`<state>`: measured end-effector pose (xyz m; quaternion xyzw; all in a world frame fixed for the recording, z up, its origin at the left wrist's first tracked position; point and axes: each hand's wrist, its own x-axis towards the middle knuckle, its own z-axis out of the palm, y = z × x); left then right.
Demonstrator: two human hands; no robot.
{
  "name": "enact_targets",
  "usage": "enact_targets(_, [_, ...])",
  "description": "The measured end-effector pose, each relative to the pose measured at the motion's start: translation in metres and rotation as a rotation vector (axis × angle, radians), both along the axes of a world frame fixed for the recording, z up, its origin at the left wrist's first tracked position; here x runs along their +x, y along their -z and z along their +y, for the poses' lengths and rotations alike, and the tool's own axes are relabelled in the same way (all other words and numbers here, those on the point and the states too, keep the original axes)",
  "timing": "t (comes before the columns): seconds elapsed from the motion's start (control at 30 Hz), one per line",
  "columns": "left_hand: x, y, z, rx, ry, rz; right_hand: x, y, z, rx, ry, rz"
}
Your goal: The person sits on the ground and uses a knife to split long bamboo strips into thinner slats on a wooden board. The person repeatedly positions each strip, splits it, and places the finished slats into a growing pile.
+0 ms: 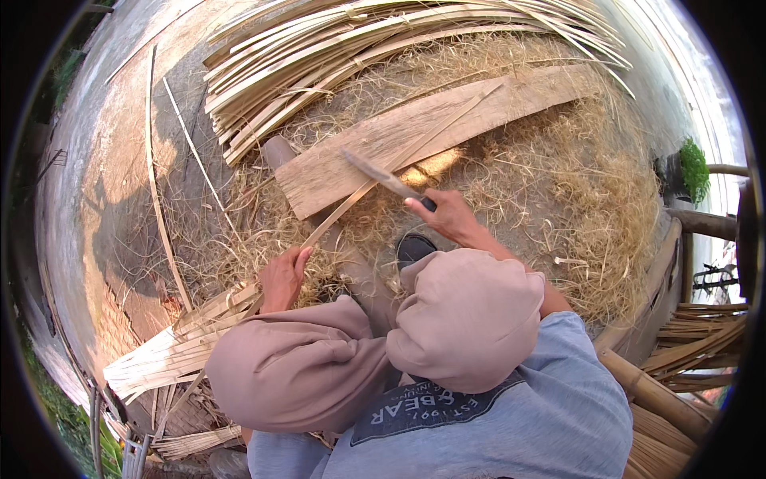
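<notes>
Wood strip [341,211] pinched in the left hand [283,278], stretching out past the knife [403,188] clutched in the right hand [451,217]

leafy green plant [695,170]: right | bamboo pole [650,391]: lower right

Head camera: the left of a pair worn side by side, looking steeply down and forward from above
Shirt [511,423] and knees [471,311]: nearest the lens, large across the lower part
Left hand [283,278] and right hand [447,217]: farther out, around mid-view
Plank [383,132]: beyond the hands
Strip pile [367,60]: farther still, along the top
Outer edges: wide fisheye curve, dark corners
</notes>
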<state>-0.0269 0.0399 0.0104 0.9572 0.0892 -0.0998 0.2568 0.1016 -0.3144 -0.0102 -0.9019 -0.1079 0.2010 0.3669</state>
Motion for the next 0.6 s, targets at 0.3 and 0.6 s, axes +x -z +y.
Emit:
enact_targets(0.3, [0.01,0.016,-0.006,0.096,-0.005,-0.048,0.034,-0.005,-0.07,-0.193,0.189,-0.104])
enact_targets(0.6, [0.0,0.006,0.005,0.114,0.007,0.006,0.071,0.009,-0.089,-0.211,0.217,-0.218])
